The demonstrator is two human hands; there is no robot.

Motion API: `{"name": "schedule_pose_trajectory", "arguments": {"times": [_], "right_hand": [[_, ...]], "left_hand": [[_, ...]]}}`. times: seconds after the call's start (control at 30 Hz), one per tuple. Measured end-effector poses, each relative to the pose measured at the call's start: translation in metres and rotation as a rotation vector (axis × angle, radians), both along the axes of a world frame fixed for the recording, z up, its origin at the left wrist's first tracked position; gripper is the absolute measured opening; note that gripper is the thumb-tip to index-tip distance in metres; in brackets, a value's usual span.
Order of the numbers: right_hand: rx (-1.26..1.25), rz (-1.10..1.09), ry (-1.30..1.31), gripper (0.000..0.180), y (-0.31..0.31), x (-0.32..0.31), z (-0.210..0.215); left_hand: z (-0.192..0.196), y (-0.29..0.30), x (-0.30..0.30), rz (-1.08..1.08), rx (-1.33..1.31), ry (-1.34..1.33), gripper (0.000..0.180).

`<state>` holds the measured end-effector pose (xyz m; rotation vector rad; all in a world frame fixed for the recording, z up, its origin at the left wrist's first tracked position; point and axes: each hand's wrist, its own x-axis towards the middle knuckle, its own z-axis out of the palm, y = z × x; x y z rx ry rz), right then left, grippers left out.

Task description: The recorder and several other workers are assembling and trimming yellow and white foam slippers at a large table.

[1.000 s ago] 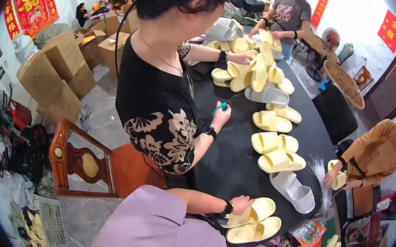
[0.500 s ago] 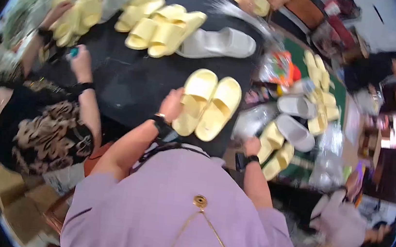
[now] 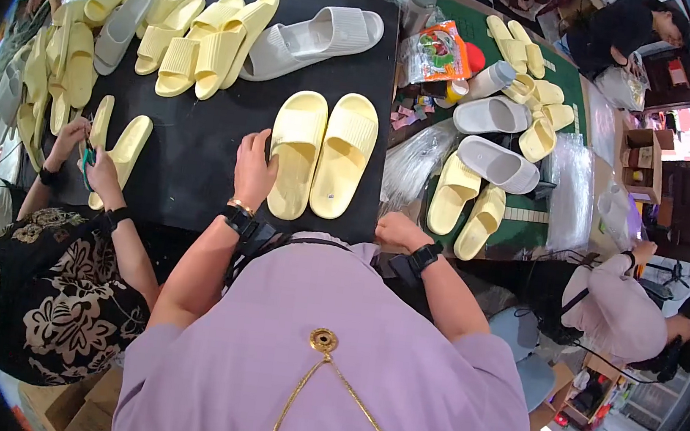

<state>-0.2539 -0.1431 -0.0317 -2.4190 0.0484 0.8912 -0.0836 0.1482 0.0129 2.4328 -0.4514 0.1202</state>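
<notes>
A pair of pale yellow slide slippers lies side by side before me on the black table, a left slipper (image 3: pixel 294 159) and a right slipper (image 3: pixel 346 158). My left hand (image 3: pixel 255 169) lies at the left slipper's outer edge, palm down, with its fingers stretched out. At the table's front edge, my right hand (image 3: pixel 401 232) is closed into a loose fist beside a fan of clear plastic bags (image 3: pixel 419 163). Whatever it may hold is hidden. A grey slipper pair (image 3: pixel 318 42) and several yellow slippers (image 3: pixel 211 47) lie beyond.
On the left, a co-worker's hands hold teal-handled scissors (image 3: pixel 88 165) near another yellow pair (image 3: pixel 130 147). To the right, a green mat (image 3: pixel 522 229) bears yellow and grey slippers, a bottle (image 3: pixel 489 83) and an orange packet (image 3: pixel 440 54). Clear plastic sleeves (image 3: pixel 571 194) lie at its edge.
The view has shifted. My left hand has loosened from the left slipper and lies beside it. My right hand has moved left, toward the yellow pair. The co-worker's hands have come together around the scissors.
</notes>
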Motion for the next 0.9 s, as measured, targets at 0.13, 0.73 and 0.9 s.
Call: {"name": "schedule_pose_trajectory", "arguments": {"times": [0.13,0.73,0.9], "right_hand": [[0.204,-0.179,0.004,0.035,0.007,0.028,0.045],[0.841,-0.482,0.013,0.029,0.059,0.064,0.141],[0.897,-0.595,-0.143,0.026,0.066,0.064,0.122]], "left_hand": [[0.036,0.0,-0.001,-0.128,-0.192,0.152,0.03],[0.048,-0.039,-0.032,-0.688,-0.387,0.596,0.018],[0.04,-0.051,-0.027,-0.666,-0.377,0.475,0.019]]}}
